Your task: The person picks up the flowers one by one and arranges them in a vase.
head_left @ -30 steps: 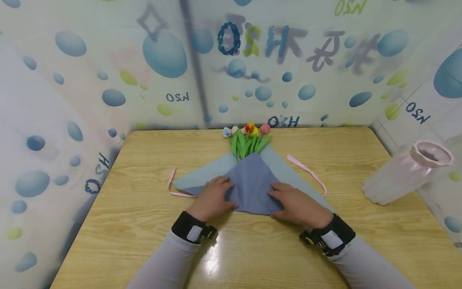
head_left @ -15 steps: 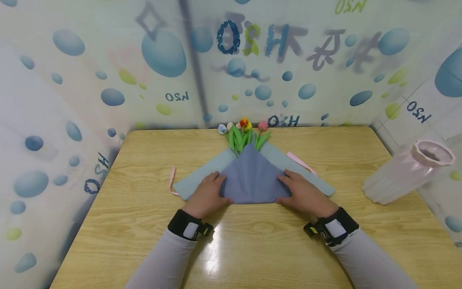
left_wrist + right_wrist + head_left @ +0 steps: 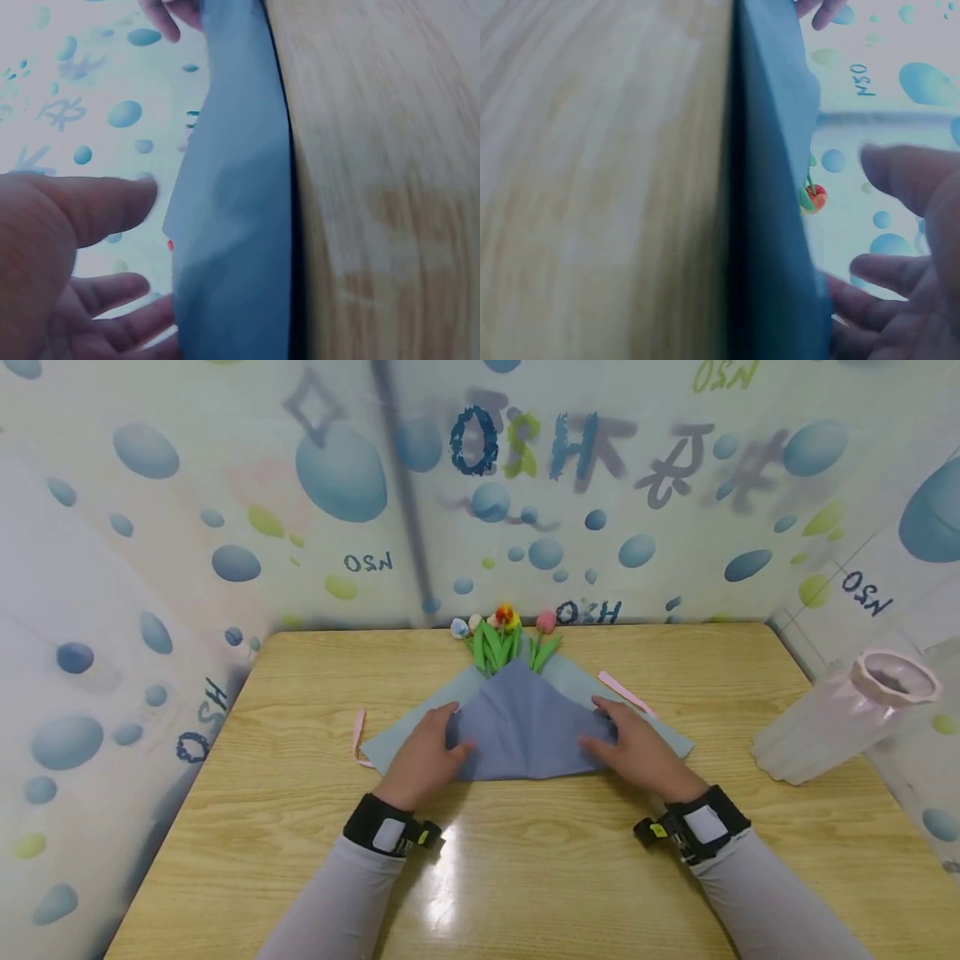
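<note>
A bunch of tulips (image 3: 501, 639) with red, yellow, pink, white and pale blue heads pokes out of a sheet of wrapping paper (image 3: 525, 727). Its darker blue-grey flap is folded up over the stems, which are hidden. My left hand (image 3: 422, 756) lies at the flap's left side, thumb spread from the fingers. At the right side, my right hand (image 3: 647, 752) rests likewise, fingertips on the paper. Both wrist views show the thumbs held off the sheet, with the fingers (image 3: 139, 319) right at its surface on the left and the fingers (image 3: 870, 307) likewise on the right.
Pink ribbon shows at the left (image 3: 357, 735) and, as another stretch of ribbon (image 3: 625, 692), at the right from under the paper. A pearly pink vase (image 3: 825, 722) stands at the right of the wooden table (image 3: 525, 877). A patterned curtain hangs behind.
The paper and tulips have moved away from me, and the folded bottom edge lies straighter. Both hands have spread apart, and the thumbs have come off the bottom edge.
</note>
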Motion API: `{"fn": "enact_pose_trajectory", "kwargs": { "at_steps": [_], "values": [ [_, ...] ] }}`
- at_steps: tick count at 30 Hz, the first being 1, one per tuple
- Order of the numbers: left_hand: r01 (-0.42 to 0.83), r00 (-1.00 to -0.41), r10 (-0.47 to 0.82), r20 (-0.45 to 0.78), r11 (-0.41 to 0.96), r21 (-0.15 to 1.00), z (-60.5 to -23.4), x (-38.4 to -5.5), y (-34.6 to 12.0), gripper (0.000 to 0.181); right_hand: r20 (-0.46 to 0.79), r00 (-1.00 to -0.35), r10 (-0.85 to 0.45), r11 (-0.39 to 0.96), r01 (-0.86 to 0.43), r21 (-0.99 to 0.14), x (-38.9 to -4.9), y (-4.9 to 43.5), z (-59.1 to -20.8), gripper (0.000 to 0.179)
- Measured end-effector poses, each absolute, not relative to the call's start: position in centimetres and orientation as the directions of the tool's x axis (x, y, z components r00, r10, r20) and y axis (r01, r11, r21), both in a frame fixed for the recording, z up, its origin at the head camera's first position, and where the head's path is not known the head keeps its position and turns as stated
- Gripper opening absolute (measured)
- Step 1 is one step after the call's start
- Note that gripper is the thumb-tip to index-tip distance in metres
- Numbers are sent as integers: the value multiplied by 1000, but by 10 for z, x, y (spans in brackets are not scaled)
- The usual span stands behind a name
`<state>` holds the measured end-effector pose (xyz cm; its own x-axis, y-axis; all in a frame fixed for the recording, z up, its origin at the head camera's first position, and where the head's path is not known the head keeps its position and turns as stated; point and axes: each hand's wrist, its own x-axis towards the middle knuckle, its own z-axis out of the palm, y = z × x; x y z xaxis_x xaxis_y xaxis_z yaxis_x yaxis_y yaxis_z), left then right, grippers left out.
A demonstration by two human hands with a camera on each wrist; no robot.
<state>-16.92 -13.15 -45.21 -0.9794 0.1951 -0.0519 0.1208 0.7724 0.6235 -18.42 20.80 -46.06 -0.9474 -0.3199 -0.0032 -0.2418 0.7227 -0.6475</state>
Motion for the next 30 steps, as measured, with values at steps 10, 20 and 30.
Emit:
{"fn": "enact_pose_trajectory", "kwargs": {
  "at_steps": [10, 20, 30],
  "values": [
    [101, -985, 175, -1, 576, 811, -440, -164, -148, 54, 13, -980, -197, 540, -119, -833, -174, 222, -438, 61],
    [124, -940, 318, -121, 650, 749, -435, -168, -172, 51, -89, -925, -370, 546, -139, -826, -168, 238, -430, 50],
    [325, -869, 457, -188, 816, 478, -440, -167, -168, 62, -126, -851, -509, 764, -380, -522, -166, 241, -444, 68]
  ]
}}
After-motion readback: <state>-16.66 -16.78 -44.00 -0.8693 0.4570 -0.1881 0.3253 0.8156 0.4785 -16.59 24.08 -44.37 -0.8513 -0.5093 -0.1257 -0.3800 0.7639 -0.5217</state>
